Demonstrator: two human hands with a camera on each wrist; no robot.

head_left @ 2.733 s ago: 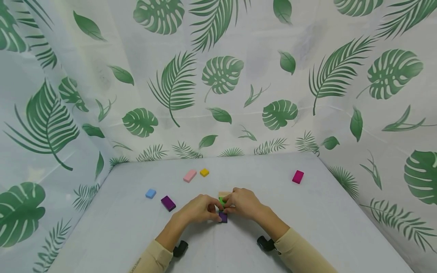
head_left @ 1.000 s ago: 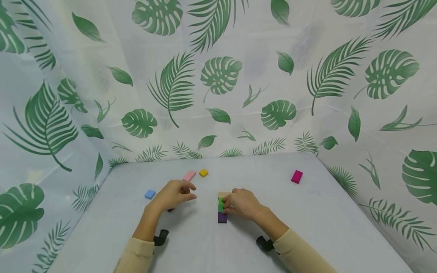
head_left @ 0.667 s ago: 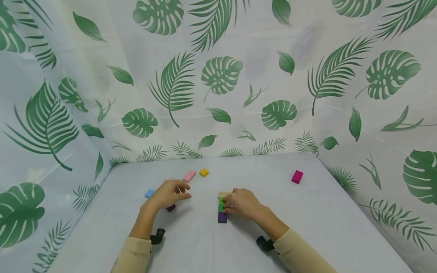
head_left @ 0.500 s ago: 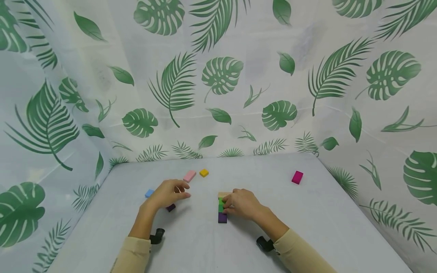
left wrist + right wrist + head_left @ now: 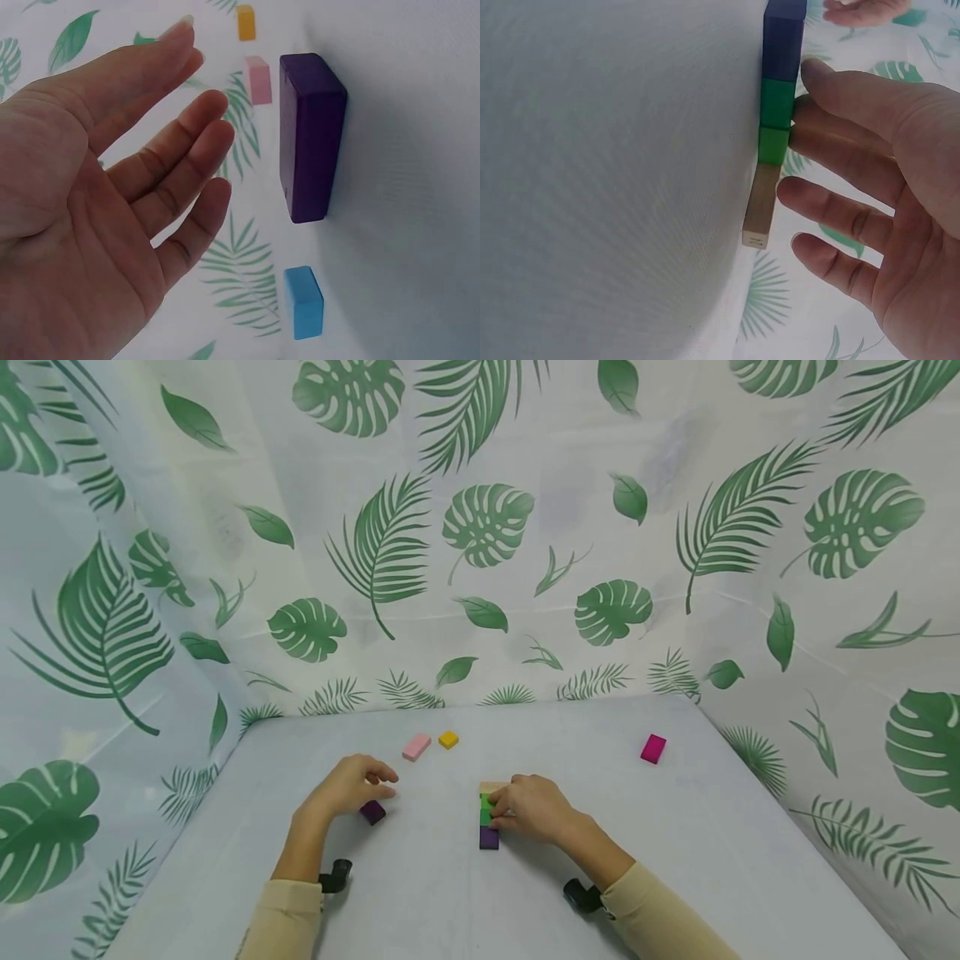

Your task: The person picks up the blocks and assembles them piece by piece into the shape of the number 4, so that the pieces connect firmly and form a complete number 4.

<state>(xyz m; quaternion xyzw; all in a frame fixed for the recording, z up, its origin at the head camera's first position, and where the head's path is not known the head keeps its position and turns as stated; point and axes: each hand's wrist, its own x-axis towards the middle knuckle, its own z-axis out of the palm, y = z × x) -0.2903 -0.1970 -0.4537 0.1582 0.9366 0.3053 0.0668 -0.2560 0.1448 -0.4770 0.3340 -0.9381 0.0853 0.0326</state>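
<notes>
My left hand (image 5: 345, 789) hovers over a dark purple block (image 5: 372, 812), partly covering it in the head view. Its fingers are loosely bent and hold nothing. In the left wrist view that block (image 5: 311, 142) stands apart from the fingers, with a light blue block (image 5: 304, 304) beyond it. My right hand (image 5: 536, 810) rests its fingertips along a row of blocks, fingers relaxed. The row runs from a dark violet block (image 5: 784, 45) through a green block (image 5: 777, 103) and a lighter green block (image 5: 773, 145) to a plain wooden block (image 5: 763, 206).
A pink block (image 5: 417, 747) and a yellow block (image 5: 448, 740) lie towards the back of the white table (image 5: 442, 893). Far to the right lies a magenta block (image 5: 653, 749). A leaf-print cloth (image 5: 525, 677) hangs behind.
My left hand has left the violet block at the row and moved left, to above the dark purple block; it now hides the light blue one in the head view. My right hand has stayed.
</notes>
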